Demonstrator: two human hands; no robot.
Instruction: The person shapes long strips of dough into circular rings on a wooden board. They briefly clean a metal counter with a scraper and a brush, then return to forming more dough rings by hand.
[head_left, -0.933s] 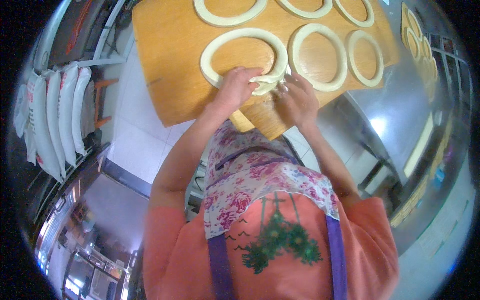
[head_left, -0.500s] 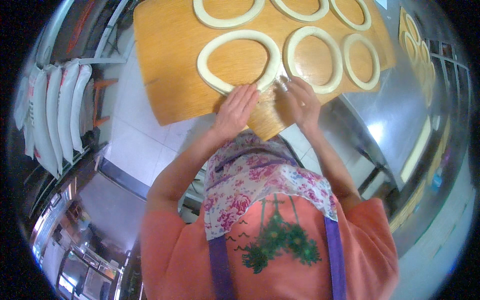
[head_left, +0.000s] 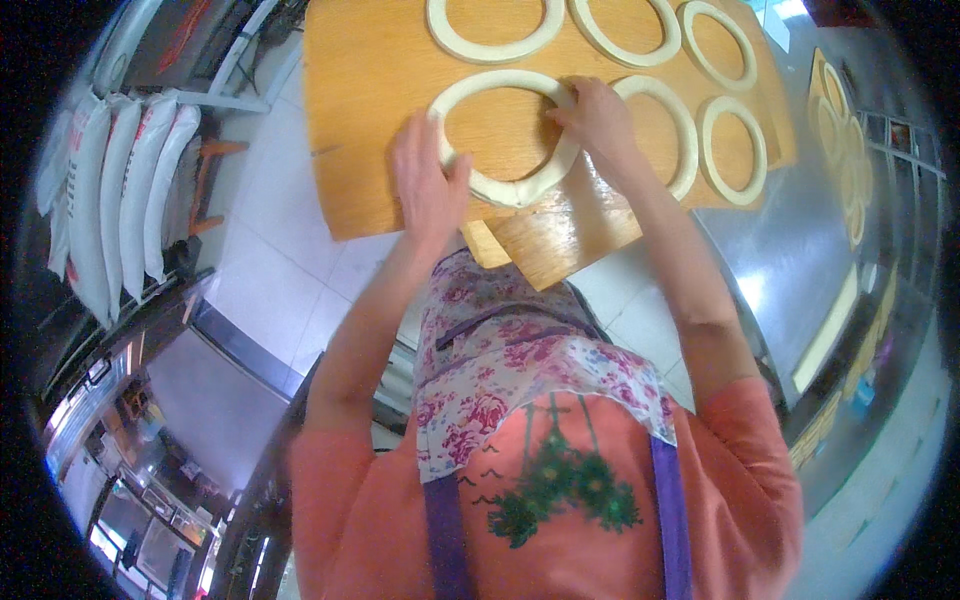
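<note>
A pale dough ring [head_left: 515, 192] lies on a wooden board [head_left: 368, 130], with a seam showing at its near edge. My left hand [head_left: 432, 185] straddles the ring's left side, thumb on the inside and fingers along the outside. At the far right of the same ring, my right hand [head_left: 600, 122] is closed on the dough, fingertips partly hidden. Behind my right wrist, another dough ring [head_left: 683, 125] is partly covered. A third dough ring [head_left: 760, 150] lies farther right, and several more sit in the row beyond.
More rings rest on a second board [head_left: 818, 90] at the far right, beside a metal table [head_left: 765, 250]. White sacks [head_left: 125, 190] stand at the left. A jutting wooden piece [head_left: 545, 250] lies at the board's near edge, close to my apron [head_left: 510, 340].
My left hand has moved from the ring's near edge to its left side. My right hand has gone up to its far right side. The ring looks rounder.
</note>
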